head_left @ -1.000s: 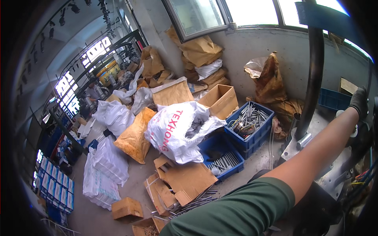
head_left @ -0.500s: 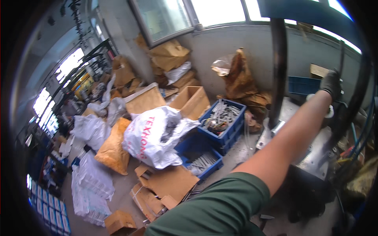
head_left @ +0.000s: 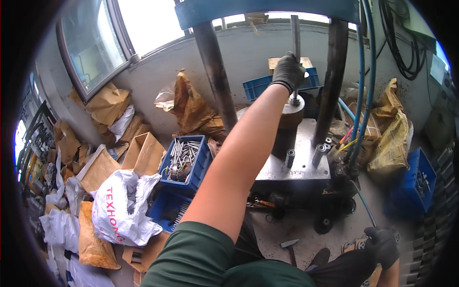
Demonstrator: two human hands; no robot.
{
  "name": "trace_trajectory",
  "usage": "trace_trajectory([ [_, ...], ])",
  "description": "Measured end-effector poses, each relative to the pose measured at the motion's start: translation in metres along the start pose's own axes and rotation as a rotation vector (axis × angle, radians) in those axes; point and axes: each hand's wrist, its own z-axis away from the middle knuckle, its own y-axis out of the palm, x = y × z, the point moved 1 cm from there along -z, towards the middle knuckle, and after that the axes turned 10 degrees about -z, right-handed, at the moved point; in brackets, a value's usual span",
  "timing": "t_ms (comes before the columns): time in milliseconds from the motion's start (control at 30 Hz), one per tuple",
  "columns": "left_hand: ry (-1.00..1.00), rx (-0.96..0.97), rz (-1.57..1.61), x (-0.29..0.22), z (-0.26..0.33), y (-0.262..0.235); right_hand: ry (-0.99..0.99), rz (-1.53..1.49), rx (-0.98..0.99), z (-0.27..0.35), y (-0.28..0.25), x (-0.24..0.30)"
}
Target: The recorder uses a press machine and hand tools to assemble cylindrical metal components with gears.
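The left hand (head_left: 288, 71), in a dark work glove, is curled with its fingers pressed together around a thin upright metal rod (head_left: 295, 43) at about twelve o'clock in the view, gripping it just above the point where the rod enters a small silver collar (head_left: 295, 100) on top of a dark cylindrical die block (head_left: 288, 129). That block stands on the grey steel bed plate (head_left: 299, 167) of a press, between two dark vertical columns (head_left: 215, 71), under a blue crosshead (head_left: 267, 12). Two short metal sleeves (head_left: 319, 154) stand upright on the plate just at four o'clock from the block, apart from it. The bare left forearm runs back down to a green sleeve (head_left: 191, 258) at six o'clock. The right hand (head_left: 385, 246), also gloved, sits low at five o'clock with its fingers closed around a thin blue hose (head_left: 363, 201) that climbs up the right side of the press. At nine o'clock from the plate, a blue crate of metal rods (head_left: 184, 160) rests on the floor, with a white printed sack (head_left: 119, 205) and brown paper bags (head_left: 110, 103) beyond it. A hammer (head_left: 289, 246) lies on the floor at six o'clock.
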Motion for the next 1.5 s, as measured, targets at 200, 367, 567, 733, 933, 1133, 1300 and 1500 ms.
trace_trajectory([
  [200, -0.037, 0.031, 0.067, 0.005, 0.001, -0.001, 0.044, -0.003, 0.121, -0.005, -0.007, 0.002],
  [367, -0.032, 0.032, 0.088, 0.004, 0.002, 0.003, 0.018, -0.070, 0.002, -0.022, -0.025, 0.011],
  [567, -0.039, -0.019, 0.051, 0.009, -0.003, 0.005, -0.017, -0.012, -0.049, -0.022, -0.027, 0.021],
  [733, -0.064, 0.038, 0.053, 0.008, -0.001, 0.011, 0.011, 0.012, 0.034, -0.017, -0.017, 0.011],
  [933, -0.023, 0.014, 0.010, 0.007, 0.003, -0.002, -0.311, 0.136, -0.646, -0.104, -0.058, 0.003],
  [1133, -0.061, 0.024, 0.052, 0.000, 0.006, 0.002, -0.382, -0.005, -0.844, -0.198, -0.100, 0.000],
  [1300, -0.093, -0.029, 0.016, 0.004, 0.006, 0.004, -0.345, 0.034, -0.797, -0.189, -0.094, -0.008],
  [1500, -0.113, -0.031, 0.007, -0.006, 0.014, -0.005, -0.338, -0.021, -0.464, -0.095, -0.060, -0.005],
])
